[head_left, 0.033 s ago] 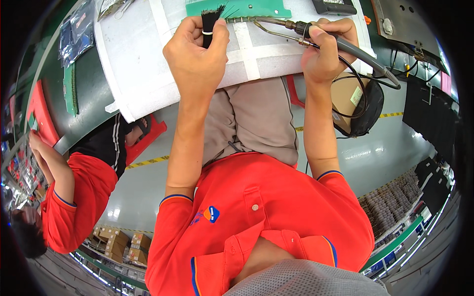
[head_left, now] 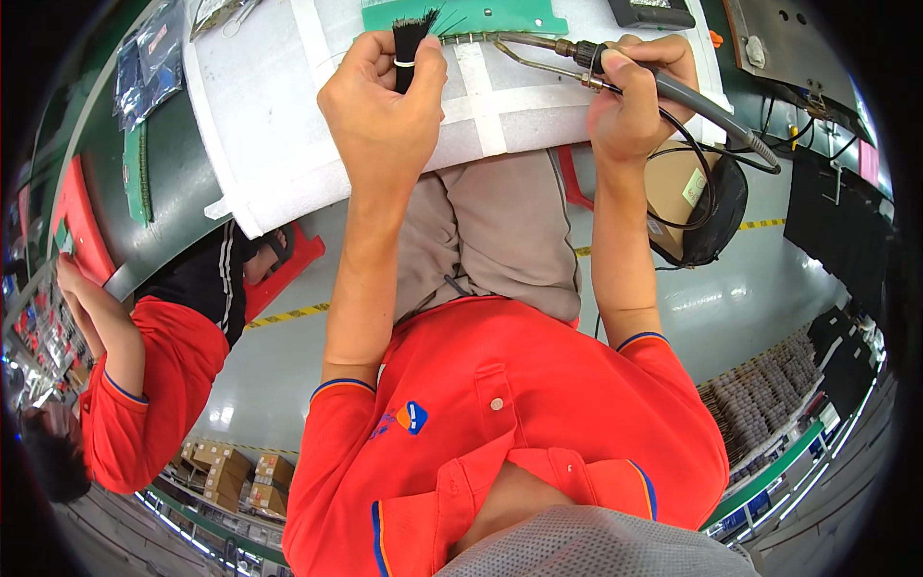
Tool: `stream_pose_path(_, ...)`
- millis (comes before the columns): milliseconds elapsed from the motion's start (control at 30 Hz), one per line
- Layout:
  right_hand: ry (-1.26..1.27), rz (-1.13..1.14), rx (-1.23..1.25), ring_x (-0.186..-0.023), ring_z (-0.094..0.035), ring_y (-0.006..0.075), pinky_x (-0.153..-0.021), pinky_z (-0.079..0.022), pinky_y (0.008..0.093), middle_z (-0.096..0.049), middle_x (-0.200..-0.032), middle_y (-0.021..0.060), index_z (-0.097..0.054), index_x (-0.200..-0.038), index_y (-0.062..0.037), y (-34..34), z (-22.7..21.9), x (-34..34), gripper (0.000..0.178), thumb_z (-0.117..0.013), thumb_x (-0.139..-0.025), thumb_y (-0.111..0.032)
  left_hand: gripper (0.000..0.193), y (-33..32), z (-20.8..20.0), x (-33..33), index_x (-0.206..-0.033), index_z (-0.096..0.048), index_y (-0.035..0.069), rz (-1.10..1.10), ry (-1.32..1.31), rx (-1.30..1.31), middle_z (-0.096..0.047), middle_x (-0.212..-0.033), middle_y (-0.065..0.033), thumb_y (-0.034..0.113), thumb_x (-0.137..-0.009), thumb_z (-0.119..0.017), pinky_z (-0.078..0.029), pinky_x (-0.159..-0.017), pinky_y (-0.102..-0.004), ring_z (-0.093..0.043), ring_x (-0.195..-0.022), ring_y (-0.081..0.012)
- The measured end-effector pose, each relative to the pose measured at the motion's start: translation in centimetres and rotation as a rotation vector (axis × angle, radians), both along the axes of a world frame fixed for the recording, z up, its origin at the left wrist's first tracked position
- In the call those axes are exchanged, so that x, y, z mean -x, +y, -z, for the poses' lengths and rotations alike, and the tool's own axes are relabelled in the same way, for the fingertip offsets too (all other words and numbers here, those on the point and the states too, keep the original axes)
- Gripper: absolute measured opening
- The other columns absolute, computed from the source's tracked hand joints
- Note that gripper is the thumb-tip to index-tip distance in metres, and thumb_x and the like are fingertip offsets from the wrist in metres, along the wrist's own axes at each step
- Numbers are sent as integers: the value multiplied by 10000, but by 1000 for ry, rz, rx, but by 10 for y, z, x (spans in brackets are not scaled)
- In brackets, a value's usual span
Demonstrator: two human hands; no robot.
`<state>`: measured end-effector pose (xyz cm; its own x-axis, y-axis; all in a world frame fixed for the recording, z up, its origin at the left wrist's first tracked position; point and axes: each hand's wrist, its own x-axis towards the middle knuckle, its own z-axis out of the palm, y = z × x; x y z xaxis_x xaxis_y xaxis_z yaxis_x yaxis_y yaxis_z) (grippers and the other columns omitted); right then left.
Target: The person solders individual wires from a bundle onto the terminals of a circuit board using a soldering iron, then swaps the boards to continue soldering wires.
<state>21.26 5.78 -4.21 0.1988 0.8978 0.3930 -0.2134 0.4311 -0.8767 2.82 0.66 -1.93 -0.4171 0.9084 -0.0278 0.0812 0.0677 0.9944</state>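
My left hand (head_left: 383,111) is closed around a bundle of thin black wires (head_left: 408,48), tied with a white band; a few strands stick out to the right. In my right hand (head_left: 635,101) is a grey-handled soldering iron (head_left: 697,98), gripped at its dark collar. A thin curved metal tube (head_left: 543,69) runs beneath the iron's shaft, and both point left. Their ends lie at the near edge of a long green circuit board (head_left: 514,17), along a row of small metal contacts (head_left: 466,38). Whether the tip touches a contact is too small to tell.
White padding with tape strips (head_left: 260,106) covers the bench. At left lie silvery-blue bags (head_left: 149,62) and another green board (head_left: 137,173). A black cable (head_left: 710,178) loops near a cardboard box (head_left: 673,188). A co-worker in red (head_left: 178,370) sits at left.
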Motion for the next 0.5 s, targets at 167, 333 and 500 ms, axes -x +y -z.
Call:
stream_pose_path(167,-24,24,-7,-559,-465,106,-554,-399,220,-537,-648,76,-493,-766,2,-2,-3,6,110,-570,-701,43,189,0,2,0,-853,-618,-66,-10,-8,-8,-610,-578,-25,112,-864,-680,-377,-423,-217,-502,-460,-47)
stream_pose_path(333,-95,29,-25,-564,-471,104,-564,-401,214,-540,-646,78,-492,-769,5,-2,-11,3,112,-574,-702,43,166,2,-1,-3,-885,-620,-58,32,19,23,-639,-668,-59,98,-878,-676,-386,-458,-203,-520,-484,-53)
stream_pose_path(500,-114,-21,-39,-553,-432,94,-557,-392,219,-504,-626,64,-478,-766,4,-2,-6,8,121,-566,-696,48,163,-2,1,1,-887,-621,-57,13,34,25,-640,-668,-60,96,-879,-675,-387,-459,-203,-522,-486,-53)
